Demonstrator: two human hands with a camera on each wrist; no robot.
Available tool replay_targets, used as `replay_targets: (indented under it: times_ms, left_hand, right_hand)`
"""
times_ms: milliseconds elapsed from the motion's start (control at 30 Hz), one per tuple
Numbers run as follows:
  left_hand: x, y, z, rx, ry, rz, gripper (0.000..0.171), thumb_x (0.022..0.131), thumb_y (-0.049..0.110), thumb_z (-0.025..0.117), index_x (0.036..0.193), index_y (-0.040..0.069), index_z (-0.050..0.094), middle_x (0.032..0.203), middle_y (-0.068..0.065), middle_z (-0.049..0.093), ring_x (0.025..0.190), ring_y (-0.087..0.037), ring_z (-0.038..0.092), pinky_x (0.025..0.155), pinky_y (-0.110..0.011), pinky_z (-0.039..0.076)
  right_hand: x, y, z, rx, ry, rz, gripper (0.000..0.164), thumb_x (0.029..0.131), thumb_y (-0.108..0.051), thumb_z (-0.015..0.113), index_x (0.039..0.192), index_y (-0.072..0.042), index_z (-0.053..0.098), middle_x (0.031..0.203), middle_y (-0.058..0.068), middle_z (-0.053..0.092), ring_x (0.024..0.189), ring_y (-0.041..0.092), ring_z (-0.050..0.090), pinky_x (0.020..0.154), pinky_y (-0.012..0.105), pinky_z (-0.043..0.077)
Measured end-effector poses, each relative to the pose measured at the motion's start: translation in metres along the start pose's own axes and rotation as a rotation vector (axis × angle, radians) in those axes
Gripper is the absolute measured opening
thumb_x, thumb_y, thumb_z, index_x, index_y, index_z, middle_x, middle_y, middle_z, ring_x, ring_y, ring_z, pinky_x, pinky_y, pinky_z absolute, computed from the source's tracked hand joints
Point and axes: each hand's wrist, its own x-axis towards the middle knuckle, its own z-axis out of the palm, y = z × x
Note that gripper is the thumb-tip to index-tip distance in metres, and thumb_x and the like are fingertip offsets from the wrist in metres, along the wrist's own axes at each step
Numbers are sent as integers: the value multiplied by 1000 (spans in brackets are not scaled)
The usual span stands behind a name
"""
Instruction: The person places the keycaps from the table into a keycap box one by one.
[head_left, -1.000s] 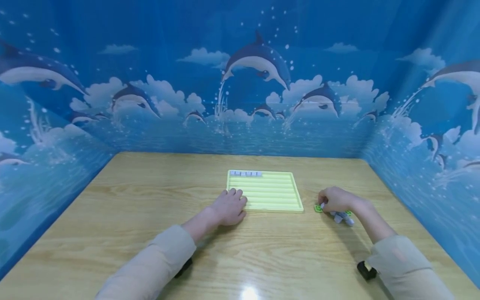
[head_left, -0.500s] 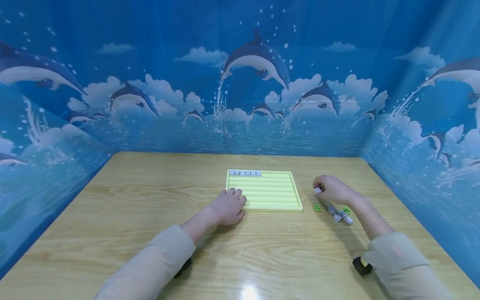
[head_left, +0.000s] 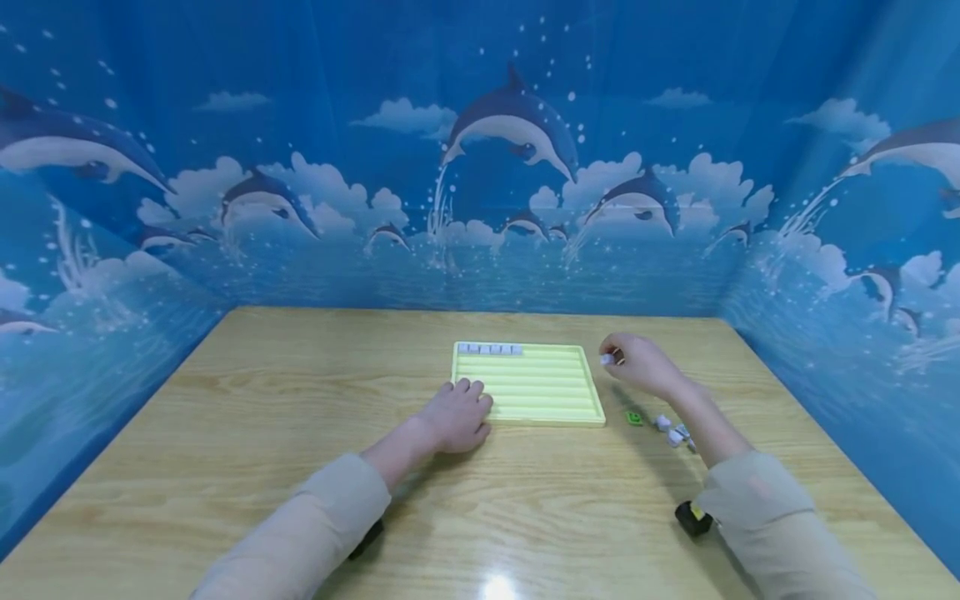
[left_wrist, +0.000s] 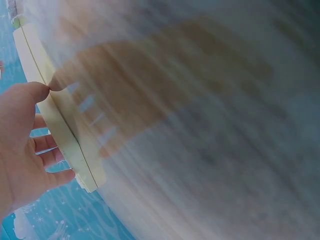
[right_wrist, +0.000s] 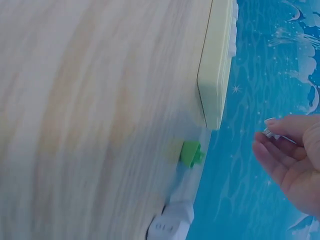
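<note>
The pale yellow-green tray (head_left: 540, 384) has ridged rows, and several white keycaps (head_left: 491, 349) line its back row at the left. At the tray's front-left corner my left hand (head_left: 457, 417) grips the rim, its thumb on the front side and the fingertips over the edge. Just off the tray's right side, my right hand (head_left: 643, 365) pinches a small white keycap (head_left: 607, 359) between thumb and fingers, above the table; in the right wrist view only a sliver of it shows. Below that hand, a green keycap (head_left: 634, 418) and several white loose keycaps (head_left: 674, 437) lie on the table.
The wooden table (head_left: 300, 400) is walled on the back and sides by a blue dolphin-print curtain (head_left: 337, 192). My right forearm passes over part of the loose keycap pile. A black wrist device (head_left: 693, 518) sits under the right sleeve.
My right hand has lifted a white keycap from the pile and carried it up and left toward the tray. The left hand has stayed in place on the tray.
</note>
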Motion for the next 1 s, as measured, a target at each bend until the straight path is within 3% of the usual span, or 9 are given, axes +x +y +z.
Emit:
replay_targets:
  times_ms: [267,1000]
  left_hand:
    - [-1,0,0,7,10,5,38,94,37,47,117,8,54,109,-9,50,100,-23,47,91,-42,41]
    - [-1,1,-2,7,3,1,38,95,37,46,119,8,53,112,-9,49,104,-24,46,93,-43,41]
  right_hand:
    - [14,-11,7,-3,-21,-21,28,86,1,58,113,8,60,101,17,61,88,27,58,74,39,51]
    - [40,-23,21,29,-75,-17,21,86,-1,59,106,5,63,99,15,61,80,21,55,65,33,48]
